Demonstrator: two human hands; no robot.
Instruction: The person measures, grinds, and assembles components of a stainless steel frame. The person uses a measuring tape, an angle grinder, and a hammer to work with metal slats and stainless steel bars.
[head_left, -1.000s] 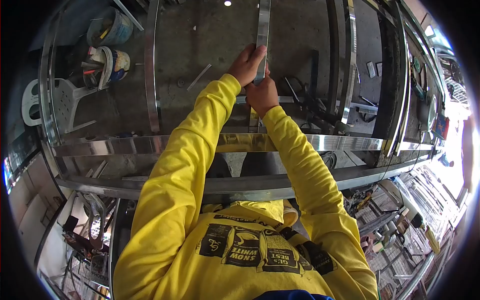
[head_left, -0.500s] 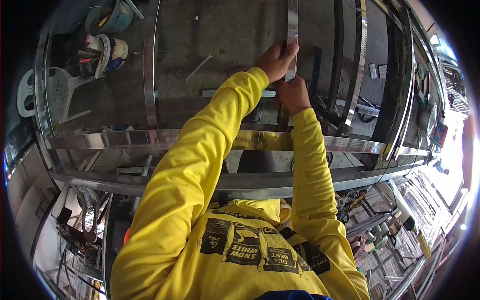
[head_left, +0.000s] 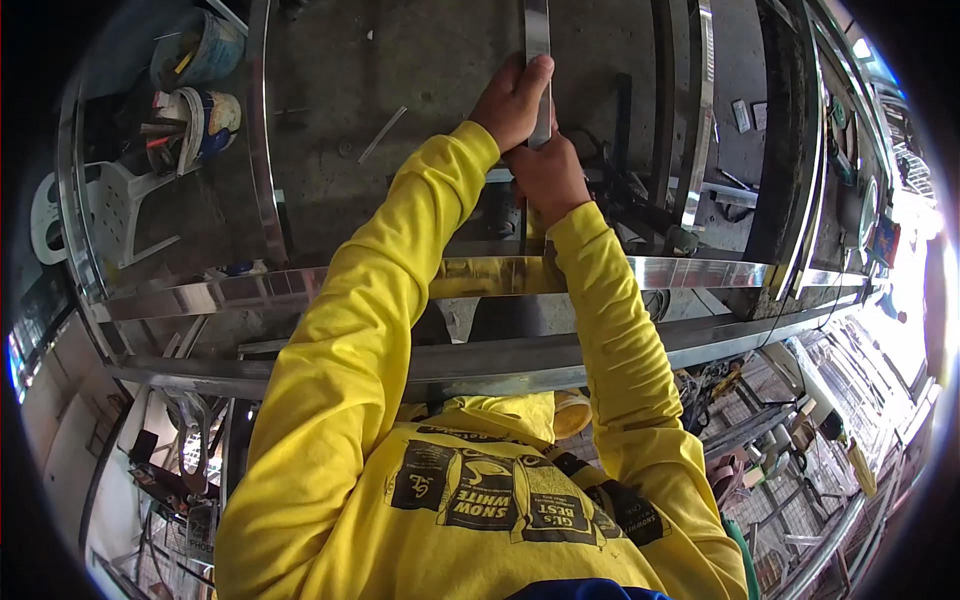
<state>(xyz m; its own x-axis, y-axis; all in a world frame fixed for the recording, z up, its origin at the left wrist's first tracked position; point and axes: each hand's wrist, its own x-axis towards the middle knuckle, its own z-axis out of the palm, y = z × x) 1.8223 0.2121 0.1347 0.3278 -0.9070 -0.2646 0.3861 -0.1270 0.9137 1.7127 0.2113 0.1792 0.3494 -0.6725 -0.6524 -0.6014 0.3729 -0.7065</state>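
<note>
Left hand (head_left: 515, 100) and right hand (head_left: 548, 180) both clamp one steel bar (head_left: 537, 30).

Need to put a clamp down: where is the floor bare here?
Bare concrete floor lies between the curved steel bar and the flat bar gripped by left hand and right hand. Crowded: buckets far left, steel bars at right.

One head-worn fisheye view looks down, close over yellow sleeves (head_left: 380, 300), onto a steel frame (head_left: 700, 272)
</note>
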